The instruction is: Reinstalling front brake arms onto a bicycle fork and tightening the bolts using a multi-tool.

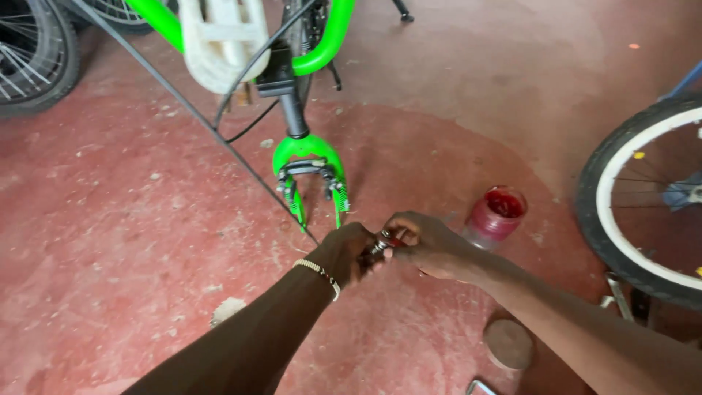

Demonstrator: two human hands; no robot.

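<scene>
**A:** What are you seeing from the head camera right now?

**B:** I'm looking down at both hands meeting just below the middle of the view. The left hand (345, 251) is clenching around a small metal part (380, 245), dark with a shiny tip and a smear of red on it. The right hand (428, 245) is pinching the same part from the 3 o'clock side, fingertips touching it.

**A:** So both are gripping it?

**B:** Yes, both are grasping the part between them, held above the red floor (110, 241). I cannot tell exactly what kind of piece it is; the fingers are hiding most of it.

**A:** What is lying around the hands?

**B:** At 2 o'clock from the hands, just beside the right hand, a clear jar of red grease (496, 216) is standing open on the floor. At 11 o'clock, the green bike fork (308, 172) is pointing down, its brake arms showing and no wheel between the legs. At 3 o'clock, well apart, a bicycle wheel (643, 201) with a white rim is standing upright. At 5 o'clock, near the right forearm, a round brown disc (508, 344) is lying flat. I'm also seeing a beaded bracelet (318, 269) on the left wrist.
</scene>
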